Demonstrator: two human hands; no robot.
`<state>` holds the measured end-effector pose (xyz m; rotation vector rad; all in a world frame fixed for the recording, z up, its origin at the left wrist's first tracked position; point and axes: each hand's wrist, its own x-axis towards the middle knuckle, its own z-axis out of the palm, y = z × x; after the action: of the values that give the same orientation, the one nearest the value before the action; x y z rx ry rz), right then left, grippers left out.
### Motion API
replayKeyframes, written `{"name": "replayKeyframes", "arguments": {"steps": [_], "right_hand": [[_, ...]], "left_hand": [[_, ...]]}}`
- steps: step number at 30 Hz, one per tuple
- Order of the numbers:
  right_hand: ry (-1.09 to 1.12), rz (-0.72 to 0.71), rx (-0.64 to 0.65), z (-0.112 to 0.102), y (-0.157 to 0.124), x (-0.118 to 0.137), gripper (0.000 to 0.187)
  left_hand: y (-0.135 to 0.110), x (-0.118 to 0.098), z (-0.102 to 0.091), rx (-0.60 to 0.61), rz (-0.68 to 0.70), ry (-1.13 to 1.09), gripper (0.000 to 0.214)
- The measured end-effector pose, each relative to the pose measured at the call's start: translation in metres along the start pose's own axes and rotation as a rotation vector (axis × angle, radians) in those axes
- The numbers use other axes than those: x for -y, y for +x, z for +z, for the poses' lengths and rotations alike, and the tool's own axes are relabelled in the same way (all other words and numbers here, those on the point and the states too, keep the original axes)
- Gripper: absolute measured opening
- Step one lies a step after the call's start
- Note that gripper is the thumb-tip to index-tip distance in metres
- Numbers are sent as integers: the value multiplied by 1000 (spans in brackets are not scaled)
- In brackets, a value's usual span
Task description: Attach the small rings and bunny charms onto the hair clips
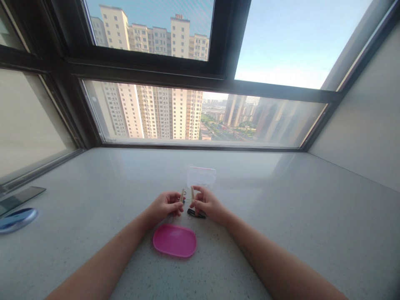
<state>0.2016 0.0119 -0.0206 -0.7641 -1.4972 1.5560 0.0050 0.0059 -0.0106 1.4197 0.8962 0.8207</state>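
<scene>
My left hand [170, 203] pinches a short pale wooden stick [181, 195], held upright between thumb and fingers. A small dark ring-like bit [184, 193] shows beside that stick; I cannot make out whether it is attached. Across a narrow gap, my right hand [208, 204] is closed on another pale wooden stick [192, 193], also upright. Below the right fingers lies a slim black object [196, 213], partly covered, its kind unclear. A pink oval tray [175, 241] with a raised rim sits nearer to me, just below both hands.
A clear plastic bag [201, 177] lies beyond my hands on the speckled white sill [281, 233]. At the far left are a flat dark glassy slab [21, 199] and a round blue shiny object [18, 220]. A dark window frame [200, 146] bounds the back.
</scene>
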Motion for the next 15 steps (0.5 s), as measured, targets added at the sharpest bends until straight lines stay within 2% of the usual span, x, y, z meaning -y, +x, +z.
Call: {"name": "replayKeyframes", "arguments": {"steps": [6,15], "right_hand": [[47,97,-10,-5,0,-1,31],[-23,51,27,-5,-1,3,33]], "left_hand": [[0,0,0,-30,-37,-3,26],[0,-3,0,-1,-24,35,31]]}}
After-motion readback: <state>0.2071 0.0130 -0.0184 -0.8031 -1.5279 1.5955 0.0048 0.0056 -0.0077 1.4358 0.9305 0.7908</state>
